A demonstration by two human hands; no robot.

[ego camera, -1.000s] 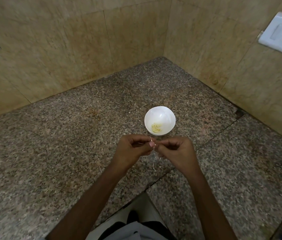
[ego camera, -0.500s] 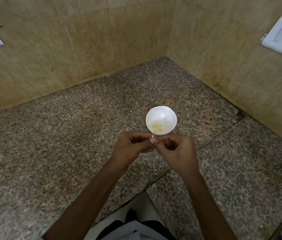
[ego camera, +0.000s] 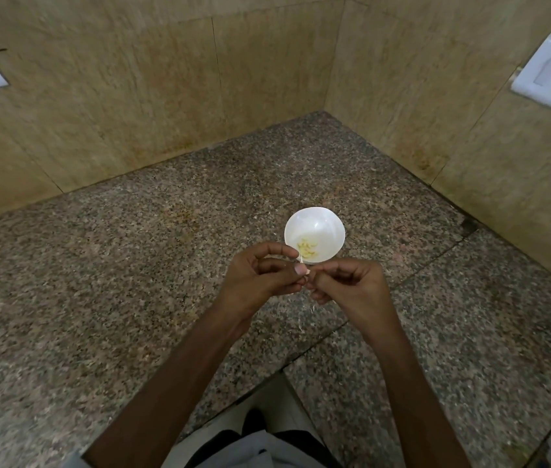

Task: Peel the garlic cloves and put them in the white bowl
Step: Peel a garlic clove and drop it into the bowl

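Just behind the left hand (ego camera: pixel 260 276) and right hand (ego camera: pixel 351 287) pinching garlic (ego camera: pixel 306 272), white bowl (ego camera: pixel 319 222) holds peeled cloves (ego camera: pixel 307 248).

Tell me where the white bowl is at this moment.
In the head view, the white bowl stands on the granite counter, slightly right of centre, just beyond the left hand and right hand.
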